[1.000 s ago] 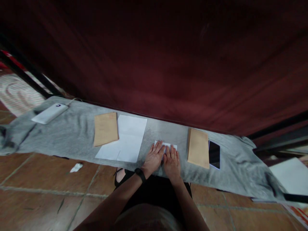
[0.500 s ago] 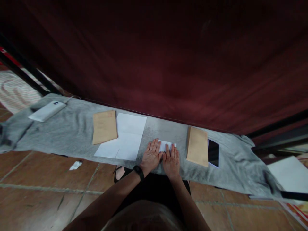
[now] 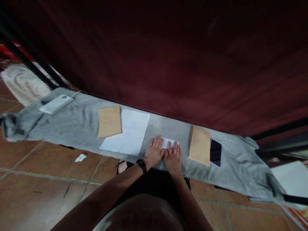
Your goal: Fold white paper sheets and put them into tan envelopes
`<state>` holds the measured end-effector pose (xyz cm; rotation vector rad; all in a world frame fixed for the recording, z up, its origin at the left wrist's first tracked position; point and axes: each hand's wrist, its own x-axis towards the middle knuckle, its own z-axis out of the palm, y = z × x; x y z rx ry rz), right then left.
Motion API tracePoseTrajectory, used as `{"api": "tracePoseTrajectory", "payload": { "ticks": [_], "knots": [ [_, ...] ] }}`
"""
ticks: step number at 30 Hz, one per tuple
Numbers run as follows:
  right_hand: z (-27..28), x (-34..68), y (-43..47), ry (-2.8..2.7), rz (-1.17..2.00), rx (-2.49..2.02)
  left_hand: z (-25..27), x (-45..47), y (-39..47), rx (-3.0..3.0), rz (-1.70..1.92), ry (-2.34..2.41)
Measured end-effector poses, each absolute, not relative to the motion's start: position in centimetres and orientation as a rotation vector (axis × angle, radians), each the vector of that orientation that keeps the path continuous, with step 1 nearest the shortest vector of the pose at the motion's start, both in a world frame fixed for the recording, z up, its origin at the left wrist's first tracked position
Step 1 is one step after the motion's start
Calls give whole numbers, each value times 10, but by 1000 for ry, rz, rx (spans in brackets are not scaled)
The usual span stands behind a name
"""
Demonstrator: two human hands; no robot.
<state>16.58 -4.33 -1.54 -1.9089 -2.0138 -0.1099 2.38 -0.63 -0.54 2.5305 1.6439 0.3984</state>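
Note:
A small folded piece of white paper [image 3: 169,141] lies on the grey cloth, partly covered by both hands. My left hand [image 3: 154,151], with a black band on its wrist, rests flat with fingers stretched over the paper's left side. My right hand [image 3: 173,158] lies flat on its right side, fingers extended. The thumbs nearly meet at the paper's near edge. To the left are larger white sheets [image 3: 133,131] with crease lines, overlapped by a brown envelope [image 3: 109,122]. Right of my hands sits a thicker brown envelope or stack of them [image 3: 200,146].
A dark-screened phone [image 3: 216,153] lies beside the right envelope. A white device with a cable [image 3: 56,104] is at the cloth's left end. The grey cloth [image 3: 79,125] covers a narrow surface against a dark red curtain [image 3: 154,70]. A crumpled white scrap [image 3: 81,157] is on the tiled floor.
The view has shifted slightly, so things on the cloth appear a little further right. Both hands stay flat on the small paper, with little visible movement.

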Motion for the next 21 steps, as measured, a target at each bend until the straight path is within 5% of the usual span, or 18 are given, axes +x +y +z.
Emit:
{"api": "tracePoseTrajectory", "payload": {
  "ticks": [21],
  "knots": [
    [-24,155,-33,-2161,-242,-1678,-1,-2,-15,2272,689,1489]
  ]
}}
